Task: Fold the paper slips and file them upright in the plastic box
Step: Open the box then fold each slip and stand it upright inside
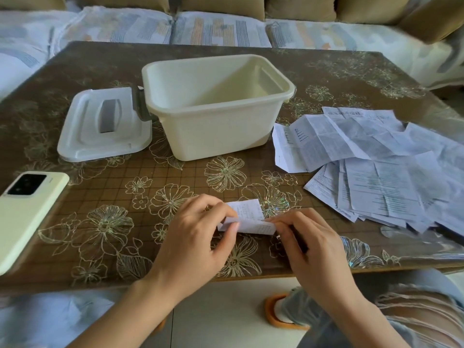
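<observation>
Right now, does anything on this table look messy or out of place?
Only the pile of paper slips on the right: creased sheets splay at all angles, some near the table's right edge. The plastic box stands upright, its lid flat beside it. Nothing looks spilled or broken.

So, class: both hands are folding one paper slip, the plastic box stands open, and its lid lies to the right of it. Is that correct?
No: the head view shows the lid lying to the left of the plastic box. The rest holds: the left hand and right hand fold one paper slip.
</observation>
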`<act>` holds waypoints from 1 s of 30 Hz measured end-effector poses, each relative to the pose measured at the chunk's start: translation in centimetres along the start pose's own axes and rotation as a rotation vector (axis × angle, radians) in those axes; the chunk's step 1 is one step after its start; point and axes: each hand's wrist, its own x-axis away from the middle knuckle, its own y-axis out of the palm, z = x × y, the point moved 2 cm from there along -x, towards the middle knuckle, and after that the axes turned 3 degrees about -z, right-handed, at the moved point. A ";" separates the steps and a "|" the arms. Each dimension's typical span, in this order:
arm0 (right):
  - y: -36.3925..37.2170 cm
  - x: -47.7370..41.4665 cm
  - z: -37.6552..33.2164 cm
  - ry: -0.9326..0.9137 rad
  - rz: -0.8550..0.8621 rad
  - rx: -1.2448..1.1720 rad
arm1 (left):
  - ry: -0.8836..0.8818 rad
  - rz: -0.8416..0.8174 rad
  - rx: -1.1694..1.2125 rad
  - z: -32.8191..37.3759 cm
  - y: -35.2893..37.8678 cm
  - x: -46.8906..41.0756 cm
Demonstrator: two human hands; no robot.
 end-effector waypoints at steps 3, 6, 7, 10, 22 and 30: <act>0.1 -0.4 -0.6 0.056 0.031 -0.012 | -0.124 0.037 0.025 -0.1 0.3 0.1; 0.7 -1.1 -1.2 0.129 0.042 -0.040 | -0.247 0.042 0.025 -0.2 0.7 0.2; 0.9 -1.4 -1.3 0.153 0.044 -0.022 | -0.279 0.041 0.007 -0.2 0.8 0.2; 1.6 -2.1 -1.8 0.199 0.068 0.096 | -0.306 0.057 -0.092 -0.2 0.9 -0.2; 3.1 -2.4 -2.1 0.219 0.093 0.321 | -0.332 0.006 -0.266 -0.1 1.4 -0.6; 3.2 -2.6 -2.1 0.214 0.061 0.330 | -0.338 0.015 -0.254 -0.1 1.6 -0.6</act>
